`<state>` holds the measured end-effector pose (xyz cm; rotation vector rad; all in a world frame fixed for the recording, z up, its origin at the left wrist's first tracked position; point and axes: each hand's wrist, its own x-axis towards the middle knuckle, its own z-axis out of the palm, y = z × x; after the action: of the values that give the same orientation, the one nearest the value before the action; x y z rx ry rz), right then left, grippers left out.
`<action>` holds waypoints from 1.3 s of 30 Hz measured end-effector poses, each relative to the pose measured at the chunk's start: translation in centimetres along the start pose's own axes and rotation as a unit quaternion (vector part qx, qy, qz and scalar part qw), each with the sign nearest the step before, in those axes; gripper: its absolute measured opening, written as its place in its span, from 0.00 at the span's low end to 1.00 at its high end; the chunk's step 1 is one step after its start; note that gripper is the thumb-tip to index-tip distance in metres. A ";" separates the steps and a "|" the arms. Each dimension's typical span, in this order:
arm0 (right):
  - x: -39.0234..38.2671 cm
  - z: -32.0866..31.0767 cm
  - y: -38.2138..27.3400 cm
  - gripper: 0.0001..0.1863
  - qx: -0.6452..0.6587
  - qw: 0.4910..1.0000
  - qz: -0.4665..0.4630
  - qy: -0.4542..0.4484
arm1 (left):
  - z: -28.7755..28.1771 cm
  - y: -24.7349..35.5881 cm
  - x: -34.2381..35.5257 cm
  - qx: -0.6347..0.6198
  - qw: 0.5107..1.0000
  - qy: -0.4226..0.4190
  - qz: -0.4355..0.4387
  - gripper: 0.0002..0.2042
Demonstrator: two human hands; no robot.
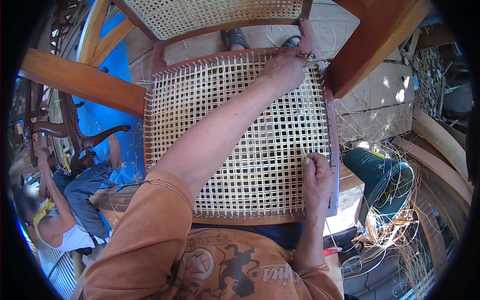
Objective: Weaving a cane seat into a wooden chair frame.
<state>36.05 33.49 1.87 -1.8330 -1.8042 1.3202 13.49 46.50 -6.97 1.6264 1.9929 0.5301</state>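
A wooden chair seat with an open lattice of pale woven cane (235, 145) lies before me, strand ends looped along its frame. My left hand (285, 69) reaches across to the far right corner, its fingers closed low over the rim. A thin light-coloured piece (314, 63) sticks out beside those fingers; what they grip is hidden. Near the right side of the seat my right hand (317, 176) is closed in a pinch, thumb against forefinger. A narrow cane strand (303, 150) rises from that pinch over the weave.
The chair's caned backrest (215, 17) stands beyond the seat. Wooden arms (85, 82) flank it on both sides. At right a dark green bucket (382, 182) lies tipped with loose cane strands (395, 232). A person (65, 215) sits at left beside carved dark furniture (70, 125).
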 end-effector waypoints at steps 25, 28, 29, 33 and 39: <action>0.0 0.1 0.2 0.07 -0.006 1.000 -0.007 0.012 | -0.8 0.3 0.0 -0.006 1.000 -0.007 -0.012 0.22; 0.0 0.1 0.0 0.07 0.003 1.000 -0.005 0.012 | -0.7 0.1 0.0 0.003 1.000 -0.011 0.000 0.21; -0.1 0.0 0.0 0.07 0.010 1.000 0.009 0.007 | -0.7 0.1 0.0 0.006 1.000 -0.014 0.006 0.20; -0.1 -0.1 -0.2 0.08 0.002 1.000 0.016 0.003 | -0.3 0.4 -0.3 0.046 0.999 -0.013 0.025 0.17; -0.1 -0.1 -0.4 0.08 0.003 0.998 0.058 0.005 | 0.2 0.9 -0.9 0.069 0.997 0.024 0.033 0.18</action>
<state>35.85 33.52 2.29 -1.9625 -1.7106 1.3532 14.47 45.78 -6.50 1.7832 2.0563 0.4696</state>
